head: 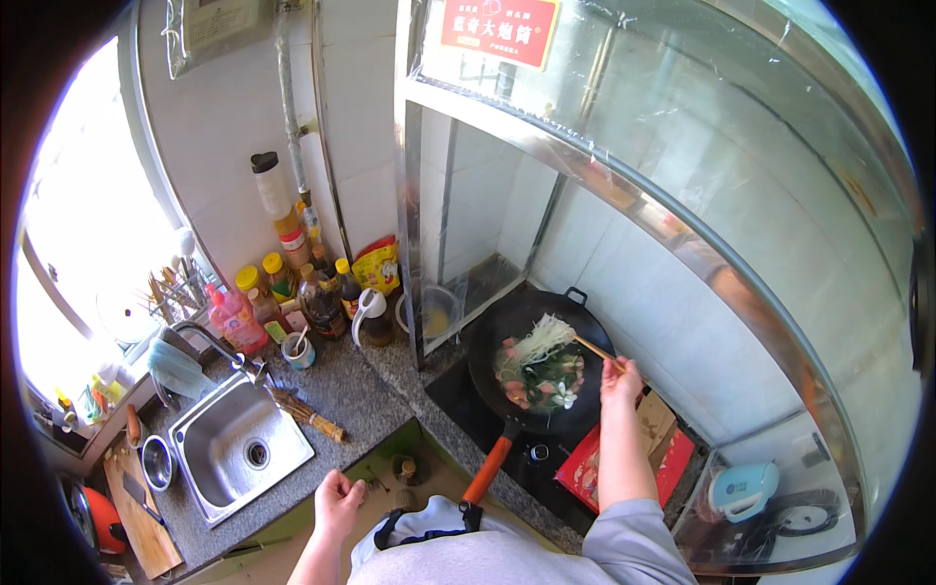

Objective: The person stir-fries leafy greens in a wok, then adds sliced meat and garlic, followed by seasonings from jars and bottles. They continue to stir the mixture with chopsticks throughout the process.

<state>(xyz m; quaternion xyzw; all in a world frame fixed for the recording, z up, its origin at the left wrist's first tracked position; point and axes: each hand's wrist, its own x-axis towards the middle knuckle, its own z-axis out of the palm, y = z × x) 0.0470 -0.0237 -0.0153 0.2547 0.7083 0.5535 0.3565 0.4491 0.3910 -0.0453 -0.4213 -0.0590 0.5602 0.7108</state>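
My right hand (620, 380) grips wooden chopsticks (594, 346) over a black wok (491, 322). Their far ends are in a pale clump of noodles (547, 338), partly lifted at the back of the pan. Liquid, leafy greens (545, 376) and pink slices of meat (516, 391) fill the bottom of the wok. The wok stands on a black cooktop (457, 398), its orange-red handle (488, 468) pointing towards my body. Loosely curled, my left hand (339, 493) hovers by the counter's front edge, apart from the wok; nothing shows in it.
A framed glass screen (413, 241) surrounds the cooktop. Right of the wok lies a red box (673, 464). To the left are a steel sink (241, 446), a straw brush (311, 417), sauce bottles (322, 303), and a cleaver (140, 493) on a cutting board (131, 468).
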